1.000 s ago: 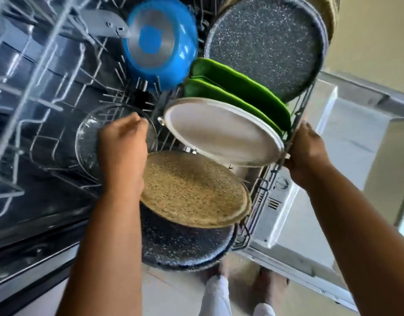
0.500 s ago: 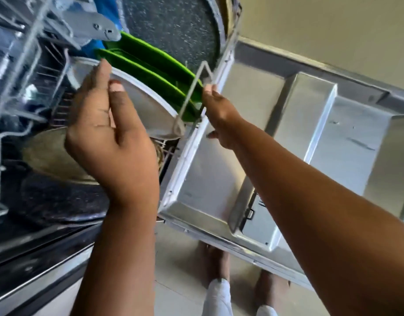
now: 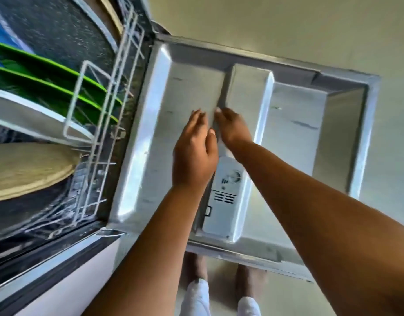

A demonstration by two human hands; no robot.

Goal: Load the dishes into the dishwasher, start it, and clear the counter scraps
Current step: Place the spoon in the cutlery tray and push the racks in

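Observation:
The white wire lower rack sits inside the dishwasher at the left, loaded with two green plates, a white plate, a tan speckled plate and a dark speckled pan. The steel dishwasher door lies open and flat at the right. My left hand and my right hand hover side by side over the door's inner panel, both holding nothing, fingers stretched and apart. The detergent dispenser lies just below my hands.
The beige floor surrounds the open door. My bare feet stand right at the door's near edge. The dark dishwasher frame and a white cabinet front run along the lower left.
The rack has slid into the dishwasher. Both hands have let go of it and moved right, over the open door. The view has swung right.

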